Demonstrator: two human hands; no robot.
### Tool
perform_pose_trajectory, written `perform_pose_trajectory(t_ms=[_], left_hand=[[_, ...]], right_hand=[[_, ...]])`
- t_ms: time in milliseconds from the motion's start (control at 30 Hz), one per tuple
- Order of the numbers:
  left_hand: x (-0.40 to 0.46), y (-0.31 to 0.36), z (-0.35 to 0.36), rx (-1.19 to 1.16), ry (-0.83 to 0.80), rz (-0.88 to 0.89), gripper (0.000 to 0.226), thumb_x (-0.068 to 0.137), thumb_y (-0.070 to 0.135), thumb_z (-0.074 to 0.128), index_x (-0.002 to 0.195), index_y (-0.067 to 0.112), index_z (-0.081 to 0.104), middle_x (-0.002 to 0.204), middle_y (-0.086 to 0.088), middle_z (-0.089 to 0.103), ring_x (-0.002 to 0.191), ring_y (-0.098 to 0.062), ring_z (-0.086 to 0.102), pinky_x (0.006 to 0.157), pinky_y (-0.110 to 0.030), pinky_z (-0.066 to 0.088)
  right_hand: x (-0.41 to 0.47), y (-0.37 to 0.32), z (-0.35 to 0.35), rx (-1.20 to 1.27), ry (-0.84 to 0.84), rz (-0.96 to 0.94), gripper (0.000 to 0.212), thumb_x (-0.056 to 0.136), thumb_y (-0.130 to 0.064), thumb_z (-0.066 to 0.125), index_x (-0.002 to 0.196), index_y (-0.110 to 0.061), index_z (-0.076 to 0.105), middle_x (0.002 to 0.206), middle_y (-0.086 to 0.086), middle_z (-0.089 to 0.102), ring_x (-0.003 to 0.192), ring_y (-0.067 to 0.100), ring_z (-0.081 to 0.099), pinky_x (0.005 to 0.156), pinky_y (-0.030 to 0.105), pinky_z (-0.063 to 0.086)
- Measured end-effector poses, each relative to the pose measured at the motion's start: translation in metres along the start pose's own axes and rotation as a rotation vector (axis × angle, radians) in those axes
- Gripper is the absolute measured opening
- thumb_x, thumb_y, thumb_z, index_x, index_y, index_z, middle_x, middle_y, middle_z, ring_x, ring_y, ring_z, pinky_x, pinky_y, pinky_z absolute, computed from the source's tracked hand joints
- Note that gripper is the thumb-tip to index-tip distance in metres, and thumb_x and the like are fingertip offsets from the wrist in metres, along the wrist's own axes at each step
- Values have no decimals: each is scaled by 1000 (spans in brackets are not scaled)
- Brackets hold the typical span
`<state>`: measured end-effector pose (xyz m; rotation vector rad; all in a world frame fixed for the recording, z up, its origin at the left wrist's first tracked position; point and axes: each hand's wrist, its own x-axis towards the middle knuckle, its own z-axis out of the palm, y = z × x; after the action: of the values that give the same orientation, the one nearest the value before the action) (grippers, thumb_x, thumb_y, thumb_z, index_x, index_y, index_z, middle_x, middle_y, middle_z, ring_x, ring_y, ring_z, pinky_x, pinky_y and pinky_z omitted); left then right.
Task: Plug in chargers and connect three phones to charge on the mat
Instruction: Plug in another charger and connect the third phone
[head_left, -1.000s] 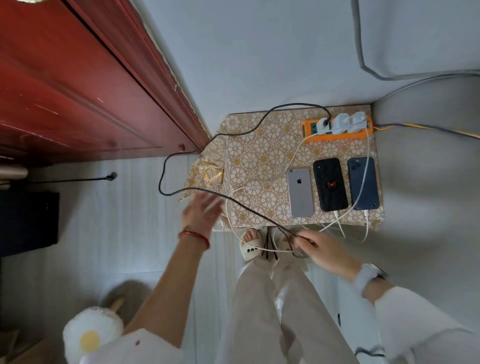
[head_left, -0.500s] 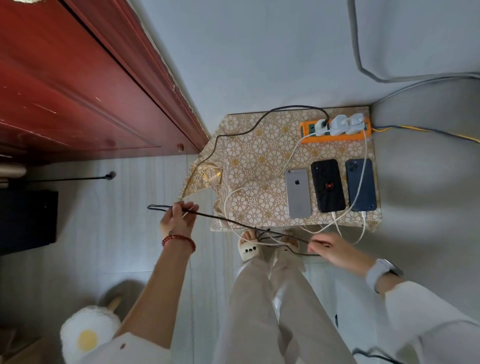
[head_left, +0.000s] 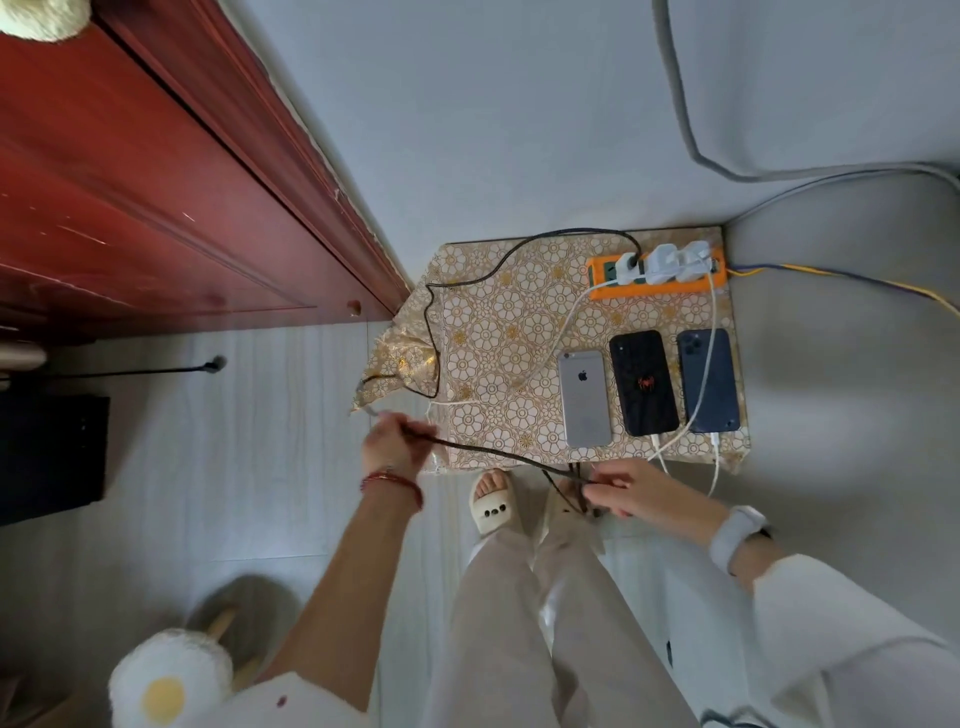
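A gold floral mat (head_left: 498, 322) lies on the floor against the wall. Three phones lie face down on it: a silver phone (head_left: 584, 397), a black phone (head_left: 643, 382) and a dark blue phone (head_left: 709, 379). White cables reach the black and blue phones' near ends. An orange power strip (head_left: 602, 286) at the back holds three white chargers (head_left: 667, 257). A black cable (head_left: 519, 254) runs from the left charger across the mat. My left hand (head_left: 389, 447) grips it near its plug; my right hand (head_left: 636, 491) pinches a gathered loop of it by my knees.
A red wooden door (head_left: 156, 182) stands to the left. A black box (head_left: 47, 452) sits on the floor at far left. My slippered foot (head_left: 493, 501) touches the mat's near edge. Yellow and blue wires (head_left: 831, 280) lead right from the strip.
My left hand took hold of the black cable, then moved right toward the mat's near left corner. The right hand stayed by my knees, gathering the cable into loops.
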<state>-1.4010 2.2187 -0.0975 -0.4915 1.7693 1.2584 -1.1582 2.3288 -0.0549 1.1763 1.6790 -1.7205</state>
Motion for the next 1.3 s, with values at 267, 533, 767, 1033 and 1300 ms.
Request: perform_pose_trajectory(t_ms=[267,533,767,1033,1300], left_hand=[[-22,-8,11,-160,-165,-127,20,93,21,45,94,7,58,88,-7,68,82,-22,65,66,-30,53],[-41,-24,44,28,-222,-96,18,93,9,41,81,7,53,43,2,56,44,-15,62,58,-34,55],[-18,-25,18,134,98,5,25,93,10,33,80,7,54,52,-3,38,30,-8,38,39,-20,41],[-2,-33,-9,585,234,138,32,93,15,29,102,8,59,100,-28,63,90,-46,60,77,-50,52],[-11,-46,-8,840,136,220,31,94,16,33,106,9,61,108,-17,65,95,-36,58,77,-35,47]], right_hand=[[13,1,8,-131,99,-95,24,93,-19,46,84,-13,68,65,1,61,52,12,44,49,14,31],[17,-10,16,-158,52,-144,25,87,-27,54,68,-11,57,56,-6,48,50,4,41,52,17,31],[14,15,7,-532,189,-45,24,90,-30,48,84,-8,57,76,8,62,64,16,49,58,27,36],[7,30,-20,-678,643,81,24,89,-29,52,91,-6,60,91,14,60,89,32,56,73,42,49],[20,0,-26,-57,679,42,10,94,-14,44,100,-10,50,87,14,64,85,38,62,62,37,48]])
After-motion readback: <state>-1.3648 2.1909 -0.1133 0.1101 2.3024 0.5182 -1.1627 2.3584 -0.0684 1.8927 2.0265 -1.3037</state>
